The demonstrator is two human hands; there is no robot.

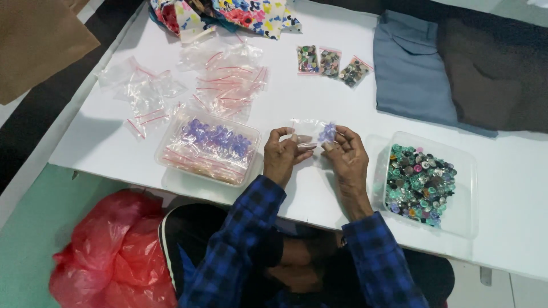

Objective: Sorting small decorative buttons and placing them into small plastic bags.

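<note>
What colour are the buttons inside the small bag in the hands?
Light purple buttons, seen in the head view.

A white table (319, 108) stands on a pale green floor (34, 228), evenly lit.

Glossy clear plastic bag (311, 132); smooth matt white surface (319, 97); shiny plastic buttons (419, 183) at 3 o'clock; matt grey cloth (411, 68) at 1 o'clock.

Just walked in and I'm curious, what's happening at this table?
A person in a blue plaid shirt holds a small clear zip bag between the left hand and right hand, with purple buttons at its right end. A tray of bagged purple buttons sits to the left, a tub of mixed buttons to the right, empty bags behind.
</note>
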